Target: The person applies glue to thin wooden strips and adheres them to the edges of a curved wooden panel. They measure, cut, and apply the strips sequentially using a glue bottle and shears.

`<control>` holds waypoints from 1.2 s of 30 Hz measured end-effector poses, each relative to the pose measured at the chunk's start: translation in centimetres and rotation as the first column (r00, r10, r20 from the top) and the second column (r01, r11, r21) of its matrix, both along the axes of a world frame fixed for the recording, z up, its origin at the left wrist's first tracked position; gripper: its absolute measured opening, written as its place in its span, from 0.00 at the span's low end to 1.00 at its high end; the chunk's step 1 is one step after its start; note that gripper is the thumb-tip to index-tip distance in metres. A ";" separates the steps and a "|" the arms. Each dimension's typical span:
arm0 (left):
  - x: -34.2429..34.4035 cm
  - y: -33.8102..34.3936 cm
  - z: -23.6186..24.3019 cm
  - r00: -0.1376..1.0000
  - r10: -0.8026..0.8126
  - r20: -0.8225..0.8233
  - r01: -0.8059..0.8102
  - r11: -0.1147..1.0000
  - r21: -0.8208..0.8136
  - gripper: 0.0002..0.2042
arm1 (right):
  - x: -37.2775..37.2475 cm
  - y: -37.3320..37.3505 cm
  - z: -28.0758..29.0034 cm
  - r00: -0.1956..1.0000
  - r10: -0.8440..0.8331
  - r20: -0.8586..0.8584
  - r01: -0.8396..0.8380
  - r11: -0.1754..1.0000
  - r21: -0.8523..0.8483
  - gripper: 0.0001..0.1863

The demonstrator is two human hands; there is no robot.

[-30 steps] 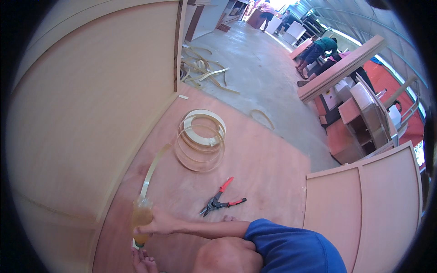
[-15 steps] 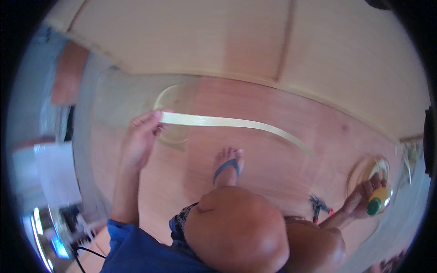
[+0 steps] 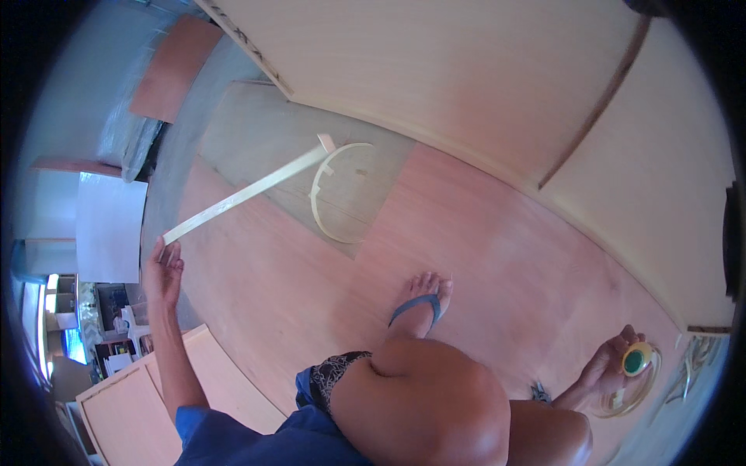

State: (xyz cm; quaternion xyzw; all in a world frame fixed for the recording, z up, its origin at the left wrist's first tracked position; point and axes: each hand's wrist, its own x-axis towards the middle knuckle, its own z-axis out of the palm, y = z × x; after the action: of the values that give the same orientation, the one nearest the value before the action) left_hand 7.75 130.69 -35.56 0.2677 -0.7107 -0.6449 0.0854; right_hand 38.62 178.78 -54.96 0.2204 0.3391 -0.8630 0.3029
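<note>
My left hand (image 3: 165, 268) is out at the left, fingers closed on one end of a long pale flat strip (image 3: 249, 193). From there the strip runs away from me and to the right, its far end folded over beside a thin curved pale band (image 3: 315, 203) on the floor board. Over at the right, my right hand (image 3: 604, 363) is wrapped round a yellowish bottle with a green cap (image 3: 636, 361), seen from its cap end. Beneath that hand lies a coil of pale strip (image 3: 651, 388), partly covered by it.
Pliers (image 3: 541, 392) lie by my right wrist, partly hidden by my knee. A large pale wooden panel (image 3: 435, 70) stands along the far side. My sandalled foot (image 3: 421, 304) rests on the pinkish board (image 3: 482, 233). Another panel (image 3: 225, 373) is at the lower left.
My left hand has moved left, and the strip has swung from pointing right to pointing away from me. The right hand keeps the bottle. The whole view has turned.
</note>
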 end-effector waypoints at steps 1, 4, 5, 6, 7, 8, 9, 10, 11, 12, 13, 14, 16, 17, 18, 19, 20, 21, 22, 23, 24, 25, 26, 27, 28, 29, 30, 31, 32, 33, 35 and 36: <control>-0.3 -1.0 -1.3 1.000 0.025 -0.008 -0.025 0.999 0.032 0.17 | -0.2 0.4 -0.4 0.999 -0.044 0.028 0.044 0.999 0.003 0.22; -2.4 -2.6 -7.3 0.995 0.092 -0.039 -0.088 0.991 0.105 0.17 | -0.6 2.7 -1.5 0.948 -0.283 0.149 0.282 0.959 0.022 0.22; -3.2 -2.9 -9.3 0.992 0.123 -0.043 -0.117 0.986 0.120 0.16 | -0.7 3.7 -2.0 0.911 -0.370 0.183 0.371 0.928 0.029 0.22; -3.8 -3.0 -11.5 0.992 0.109 -0.062 -0.101 0.987 0.126 0.15 | -0.9 4.5 -2.5 0.868 -0.452 0.204 0.454 0.890 0.037 0.22; -4.1 -2.9 -13.7 0.989 0.115 -0.091 -0.104 0.987 0.124 0.15 | -1.0 5.6 -2.9 0.822 -0.525 0.223 0.529 0.847 0.043 0.22; -4.6 -2.9 -15.7 0.984 0.154 -0.094 -0.140 0.980 0.140 0.15 | -1.0 6.4 -3.3 0.778 -0.582 0.236 0.589 0.807 0.046 0.22; -5.0 -2.8 -17.8 0.977 0.183 -0.112 -0.166 0.975 0.147 0.15 | -1.0 7.3 -3.6 0.734 -0.634 0.243 0.644 0.764 0.046 0.23; -5.1 -2.8 -19.6 0.963 0.239 -0.122 -0.221 0.964 0.149 0.15 | -1.0 8.2 -4.0 0.687 -0.683 0.249 0.696 0.716 0.043 0.23; -5.3 -2.9 -21.1 0.958 0.251 -0.141 -0.224 0.958 0.180 0.15 | -0.9 8.9 -4.2 0.649 -0.718 0.252 0.736 0.677 0.035 0.23; -5.1 -2.9 -22.7 0.946 0.290 -0.147 -0.257 0.944 0.208 0.15 | -0.6 9.7 -4.3 0.608 -0.755 0.247 0.772 0.634 0.038 0.23; -5.0 -2.9 -24.3 0.931 0.332 -0.154 -0.293 0.928 0.232 0.16 | -0.4 10.3 -4.5 0.569 -0.784 0.247 0.804 0.594 0.032 0.23; -4.9 -3.0 -25.7 0.932 0.322 -0.168 -0.279 0.931 0.234 0.16 | -0.1 11.0 -4.7 0.537 -0.807 0.245 0.830 0.558 0.020 0.23; -4.4 -3.0 -28.1 0.923 0.330 -0.200 -0.286 0.933 0.220 0.16 | 0.4 12.3 -4.9 0.475 -0.846 0.242 0.872 0.490 0.004 0.23; -4.3 -2.8 -29.4 0.926 0.307 -0.219 -0.252 0.936 0.246 0.17 | 0.6 12.8 -5.0 0.451 -0.860 0.239 0.887 0.463 -0.009 0.23; -3.8 -2.4 -30.5 0.923 0.308 -0.230 -0.246 0.933 0.262 0.17 | 0.9 13.4 -5.2 0.430 -0.872 0.233 0.899 0.438 -0.018 0.24; -3.5 -2.0 -31.5 0.911 0.344 -0.226 -0.279 0.920 0.275 0.17 | 1.1 13.8 -5.3 0.410 -0.882 0.230 0.910 0.413 -0.036 0.24; -2.9 -1.5 -32.3 0.921 0.329 -0.208 -0.264 0.921 0.287 0.17 | 1.3 14.3 -5.4 0.394 -0.891 0.226 0.918 0.394 -0.048 0.24; -2.4 -0.8 -33.2 0.923 0.346 -0.172 -0.286 0.911 0.296 0.17 | 1.5 14.7 -5.6 0.377 -0.899 0.222 0.926 0.373 -0.061 0.24; -1.8 0.0 -33.8 0.923 0.360 -0.134 -0.307 0.902 0.304 0.17 | 1.7 15.2 -5.6 0.361 -0.907 0.219 0.933 0.354 -0.071 0.24; -1.2 0.7 -34.4 0.934 0.339 -0.113 -0.289 0.902 0.321 0.17 | 1.8 15.5 -5.7 0.349 -0.912 0.216 0.937 0.338 -0.085 0.24; -0.7 1.4 -34.7 0.944 0.318 -0.093 -0.270 0.901 0.339 0.17 | 2.1 16.0 -5.7 0.339 -0.918 0.207 0.941 0.326 -0.096 0.24; -0.2 2.1 -35.0 0.953 0.291 -0.086 -0.243 0.902 0.356 0.17 | 2.2 16.3 -5.7 0.330 -0.921 0.207 0.943 0.312 -0.111 0.24; 0.3 2.8 -35.1 0.964 0.258 -0.056 -0.224 0.910 0.348 0.18 | 2.5 16.6 -5.7 0.318 -0.926 0.205 0.947 0.297 -0.125 0.25; 0.6 3.4 -35.3 0.974 0.221 -0.038 -0.196 0.919 0.341 0.18 | 2.6 16.9 -5.7 0.308 -0.930 0.199 0.949 0.285 -0.136 0.25; 0.9 4.1 -35.4 0.979 0.203 -0.010 -0.190 0.928 0.320 0.19 | 2.8 17.1 -5.7 0.302 -0.933 0.196 0.950 0.276 -0.148 0.25; 1.0 4.8 -35.4 0.983 0.182 0.002 -0.174 0.936 0.307 0.20 | 3.0 17.4 -5.7 0.294 -0.935 0.197 0.951 0.265 -0.158 0.25; 1.1 5.4 -35.5 0.983 0.182 0.024 -0.181 0.943 0.279 0.20 | 3.1 17.6 -5.7 0.287 -0.939 0.191 0.952 0.257 -0.166 0.25; 1.1 6.0 -35.6 0.982 0.182 0.043 -0.187 0.950 0.250 0.21 | 3.3 17.9 -5.7 0.281 -0.941 0.188 0.952 0.248 -0.180 0.25; 1.0 6.6 -35.6 0.981 0.187 0.044 -0.191 0.947 0.259 0.21 | 3.4 18.1 -5.8 0.277 -0.943 0.185 0.952 0.242 -0.189 0.25; 0.9 7.1 -35.6 0.981 0.191 0.044 -0.195 0.943 0.269 0.21 | 3.6 18.3 -5.7 0.272 -0.944 0.186 0.951 0.234 -0.201 0.25; 0.5 8.0 -35.6 0.985 0.162 0.052 -0.170 0.944 0.282 0.20 | 3.9 18.8 -5.7 0.259 -0.949 0.177 0.951 0.219 -0.220 0.26; 0.1 8.5 -35.5 0.990 0.128 0.056 -0.139 0.948 0.287 0.19 | 4.1 19.0 -5.6 0.248 -0.953 0.176 0.951 0.206 -0.229 0.26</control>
State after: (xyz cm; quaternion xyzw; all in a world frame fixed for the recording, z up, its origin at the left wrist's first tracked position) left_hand 7.87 139.15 -71.06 0.3365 -0.5902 -0.7299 0.0755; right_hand 42.70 197.81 -60.61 0.3330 0.0026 -0.9057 -0.2624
